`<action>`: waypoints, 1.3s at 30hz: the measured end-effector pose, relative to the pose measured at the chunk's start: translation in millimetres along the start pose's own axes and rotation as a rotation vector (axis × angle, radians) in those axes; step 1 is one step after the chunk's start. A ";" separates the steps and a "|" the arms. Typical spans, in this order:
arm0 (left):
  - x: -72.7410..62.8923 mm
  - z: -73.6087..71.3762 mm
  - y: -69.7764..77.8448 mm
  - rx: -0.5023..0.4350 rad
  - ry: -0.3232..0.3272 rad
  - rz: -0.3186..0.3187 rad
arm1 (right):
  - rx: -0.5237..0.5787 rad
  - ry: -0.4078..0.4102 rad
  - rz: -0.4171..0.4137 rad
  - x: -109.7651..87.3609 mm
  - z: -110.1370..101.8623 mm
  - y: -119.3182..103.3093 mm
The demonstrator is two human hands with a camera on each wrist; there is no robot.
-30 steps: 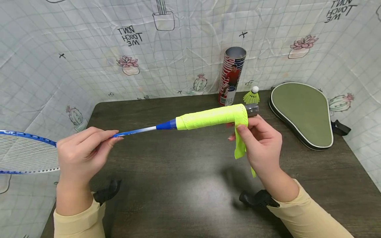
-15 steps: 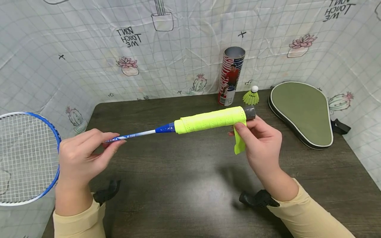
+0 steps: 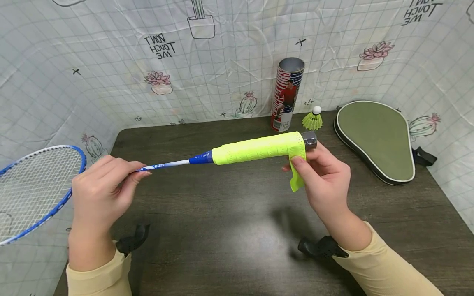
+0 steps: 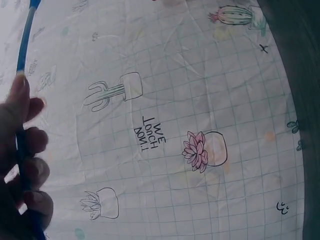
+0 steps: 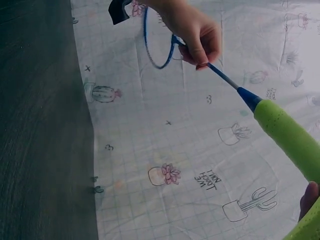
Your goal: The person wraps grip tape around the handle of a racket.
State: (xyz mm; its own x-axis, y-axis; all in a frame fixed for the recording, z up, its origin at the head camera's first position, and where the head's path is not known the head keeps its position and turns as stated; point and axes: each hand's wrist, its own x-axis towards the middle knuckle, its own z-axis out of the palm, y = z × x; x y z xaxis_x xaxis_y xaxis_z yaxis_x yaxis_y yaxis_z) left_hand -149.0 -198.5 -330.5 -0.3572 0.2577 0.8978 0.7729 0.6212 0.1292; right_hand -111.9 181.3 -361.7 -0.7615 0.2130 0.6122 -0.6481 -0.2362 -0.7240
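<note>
A blue and white badminton racket point(image 3: 177, 163) is held above the table, its strung head at the left and its handle towards the right. My left hand point(image 3: 101, 189) pinches the shaft between thumb and fingers. Neon yellow grip tape point(image 3: 255, 149) covers most of the handle in overlapping turns; the dark butt end point(image 3: 309, 139) is bare. With thumb and fingers my right hand point(image 3: 327, 181) pinches the tape's loose strip point(image 3: 296, 174) just below the butt. In the right wrist view the wrapped handle point(image 5: 287, 135) runs down to a fingertip at the right edge.
A shuttlecock tube point(image 3: 286, 94) stands upright at the back, beside a yellow shuttlecock point(image 3: 312, 119). An olive green paddle-shaped case point(image 3: 375, 139) lies at the right on the dark wooden table point(image 3: 207, 230). A patterned cloth point(image 3: 222, 61) hangs behind.
The racket has turned about its shaft, its head swinging to different tilts. It has shifted slightly left. Both hands stay on the shaft and the tape strip.
</note>
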 end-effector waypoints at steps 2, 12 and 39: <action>-0.8 0.9 -1.1 0.025 0.000 -0.008 | -0.010 0.025 0.002 -0.3 0.2 -0.1; -1.1 9.8 -0.6 -0.094 0.063 0.056 | -0.006 0.131 0.052 1.0 -1.1 3.4; -4.6 8.3 1.2 -0.085 0.007 0.078 | -0.040 0.096 0.030 -0.6 -4.0 3.3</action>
State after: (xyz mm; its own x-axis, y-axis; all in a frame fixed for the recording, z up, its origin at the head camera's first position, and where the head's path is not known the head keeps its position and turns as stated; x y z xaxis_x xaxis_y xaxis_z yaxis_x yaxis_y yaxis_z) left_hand -150.8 -192.8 -338.0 -0.2910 0.2977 0.9092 0.8401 0.5343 0.0939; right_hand -113.6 184.1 -365.7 -0.7751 0.2965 0.5580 -0.6224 -0.2058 -0.7552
